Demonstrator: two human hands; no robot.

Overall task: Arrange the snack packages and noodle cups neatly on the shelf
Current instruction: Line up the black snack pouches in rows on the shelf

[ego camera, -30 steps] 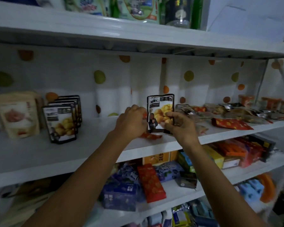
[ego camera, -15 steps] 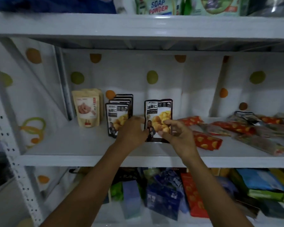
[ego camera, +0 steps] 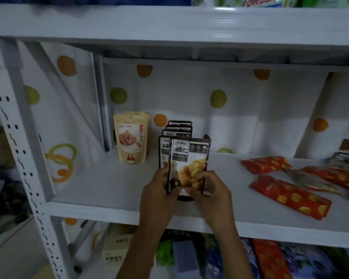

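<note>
I see both hands on one dark chestnut pouch, held upright over the middle shelf, its lower edge near the front lip. Left hand has its fingers curled on the pouch's lower left edge. Right hand pinches the lower right corner, thumb on the front face.

Straight behind it is a row of matching dark pouches standing one behind another and running back toward the dotted backing sheet. The held pouch overlaps the front one of that row; I can't tell if they touch. Just left of the row a beige pouch stands upright with another like it behind, close to the back corner.

On the right side of the same shelf, well apart from the hands, are red snack packs lying flat and at angles. One is near the front, one is further back, and more sit mixed with darker packs at the edge of view, too blurry to sort.

Perforated white post on the left. Soap powder box on the top shelf. The lower shelf holds a jumble of packs, a red one among blue and green ones.
</note>
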